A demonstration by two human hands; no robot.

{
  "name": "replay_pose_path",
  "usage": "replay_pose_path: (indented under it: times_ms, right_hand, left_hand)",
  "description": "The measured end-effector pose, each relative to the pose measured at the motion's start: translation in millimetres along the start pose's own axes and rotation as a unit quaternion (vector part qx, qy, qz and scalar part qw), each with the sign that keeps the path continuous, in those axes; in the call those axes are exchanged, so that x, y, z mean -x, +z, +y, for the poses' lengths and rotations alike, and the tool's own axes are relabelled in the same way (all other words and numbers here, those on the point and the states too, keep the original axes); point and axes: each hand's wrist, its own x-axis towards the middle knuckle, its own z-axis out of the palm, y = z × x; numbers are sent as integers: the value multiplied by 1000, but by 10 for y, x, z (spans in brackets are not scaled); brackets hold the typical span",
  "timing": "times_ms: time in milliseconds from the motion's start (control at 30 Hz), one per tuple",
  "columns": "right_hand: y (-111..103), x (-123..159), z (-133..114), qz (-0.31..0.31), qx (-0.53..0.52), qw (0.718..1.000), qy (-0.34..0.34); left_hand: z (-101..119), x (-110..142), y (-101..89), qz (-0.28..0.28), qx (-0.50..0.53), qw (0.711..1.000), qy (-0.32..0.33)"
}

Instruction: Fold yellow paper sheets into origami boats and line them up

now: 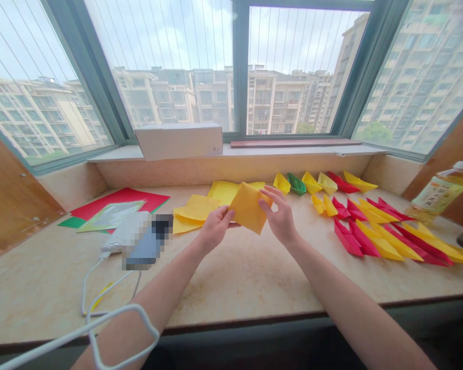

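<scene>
Both hands hold up a folded sheet of yellow paper (249,208) above the middle of the counter. My left hand (217,226) pinches its left corner between thumb and fingers. At the right edge, my right hand (280,213) has its thumb and fingers against the paper, the other fingers curved behind. Just behind and left of it lie loose yellow sheets (195,210), with a brighter yellow sheet (226,191) farther back. Several folded paper boats in yellow, red and green stand in rows to the right, among them a green boat (296,184) and a red boat (348,238).
On the left, red paper (119,198) lies under a clear packet (110,215). A white power bank (125,234) and a partly blurred phone (144,252) trail a white cable (123,311). A drink bottle (442,190) stands right; a white box (179,141) sits on the sill.
</scene>
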Motion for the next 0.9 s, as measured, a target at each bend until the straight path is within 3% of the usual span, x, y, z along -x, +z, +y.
replay_pose_path:
  times_ms: [200,333,500,600,700,900]
  right_hand:
    - [21,-10,166,-73,-45,984,157]
    - [88,61,118,-76,-43,984,157]
    - [96,76,-100,-71,-165,970,162]
    - [97,78,-167,-159,-215,947,177]
    - [105,94,-170,-249,-184,932,188]
    - [83,107,-175,-198,-94,956,196]
  left_hand:
    - [48,50,27,16,-49,999,-1]
    - [46,83,50,-6,-109,993,-50]
    - [73,81,87,-5,-63,995,-82]
    - [90,72,97,36,-34,997,-57]
    - [95,81,99,55,-21,997,-54]
    - [128,129,97,3,-45,994,-102]
